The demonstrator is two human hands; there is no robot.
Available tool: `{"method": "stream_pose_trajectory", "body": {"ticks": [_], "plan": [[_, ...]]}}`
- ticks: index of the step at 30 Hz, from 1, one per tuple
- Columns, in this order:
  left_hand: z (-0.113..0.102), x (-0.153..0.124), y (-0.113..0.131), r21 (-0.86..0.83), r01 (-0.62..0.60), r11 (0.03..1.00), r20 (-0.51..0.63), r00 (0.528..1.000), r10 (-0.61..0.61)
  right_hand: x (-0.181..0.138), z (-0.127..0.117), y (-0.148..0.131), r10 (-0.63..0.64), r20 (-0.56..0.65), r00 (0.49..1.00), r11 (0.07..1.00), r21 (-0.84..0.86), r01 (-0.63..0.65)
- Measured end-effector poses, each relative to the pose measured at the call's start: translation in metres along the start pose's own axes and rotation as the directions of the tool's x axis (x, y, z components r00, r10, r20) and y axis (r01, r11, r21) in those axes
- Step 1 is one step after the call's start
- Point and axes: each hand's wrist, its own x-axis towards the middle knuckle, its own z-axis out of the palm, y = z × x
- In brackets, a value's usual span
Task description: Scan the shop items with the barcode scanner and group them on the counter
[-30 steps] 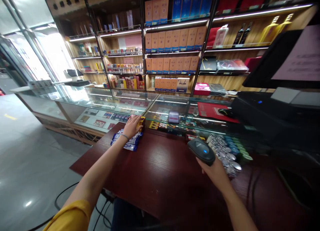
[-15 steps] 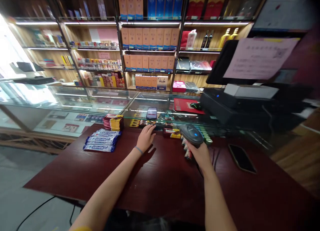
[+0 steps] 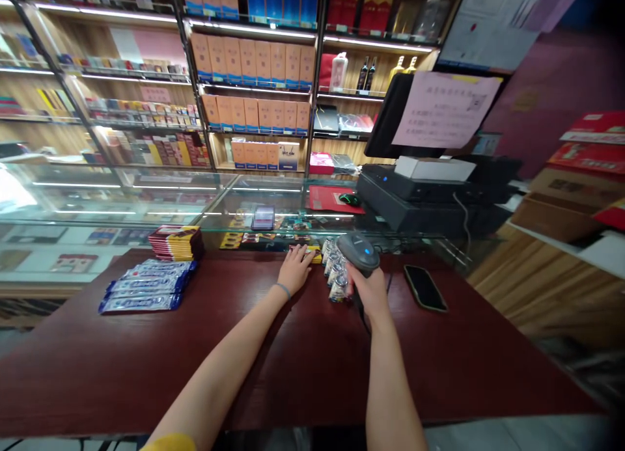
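My right hand (image 3: 372, 293) is closed round the handle of a black barcode scanner (image 3: 359, 250) with a small blue light, held over a row of silvery wrapped snack packs (image 3: 336, 273). Far across the dark red counter (image 3: 146, 366), my left hand (image 3: 295, 270) rests with its fingers on a flat yellow and dark packet (image 3: 308, 252) lying against the glass case. Whether the fingers grip the packet or only touch it is not clear.
Blue wrapped bars (image 3: 144, 286) and a stack of red and yellow packets (image 3: 176, 242) lie at the counter's left. A black phone (image 3: 424, 287) lies to the right. A till with a screen (image 3: 424, 191) stands on the glass case (image 3: 146, 207); stocked shelves (image 3: 254, 80) behind.
My view has swung to the right. My left hand left the stack of packets at the left and moved right to the yellow packet. The scanner stayed in my right hand.
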Motion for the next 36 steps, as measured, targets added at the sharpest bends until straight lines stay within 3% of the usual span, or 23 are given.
{"method": "stream_pose_trajectory", "body": {"ticks": [11,19,21,26,28,31,36], "plan": [[0.009,0.007,-0.003,-0.084,0.068,0.994,-0.007,0.998,-0.068,-0.004,0.008,-0.005,0.02,-0.006,1.0,0.999,0.045,-0.02],[-0.023,0.001,0.013,-0.395,0.1,0.913,-0.141,0.976,-0.168,-0.004,0.012,-0.004,0.014,-0.005,1.0,1.0,0.003,-0.014],[-0.038,-0.005,0.016,-0.499,0.136,0.856,-0.224,0.934,-0.279,-0.006,0.014,-0.005,0.011,-0.005,1.0,1.0,-0.001,-0.011],[-0.081,-0.028,0.011,-0.684,0.19,0.704,-0.356,0.755,-0.55,-0.011,0.022,-0.009,-0.061,0.033,0.998,0.998,-0.007,0.061],[-0.098,-0.041,0.006,-0.773,0.174,0.611,-0.34,0.699,-0.63,-0.013,0.027,-0.01,-0.076,0.054,0.996,0.997,-0.026,0.077],[-0.117,-0.061,-0.004,-0.899,0.122,0.42,-0.247,0.652,-0.717,-0.019,0.04,-0.012,-0.074,0.086,0.994,0.996,-0.042,0.078],[-0.132,-0.084,-0.021,-0.985,0.029,0.168,-0.121,0.577,-0.808,-0.036,0.072,-0.013,-0.104,0.234,0.967,0.991,-0.063,0.122]]}}
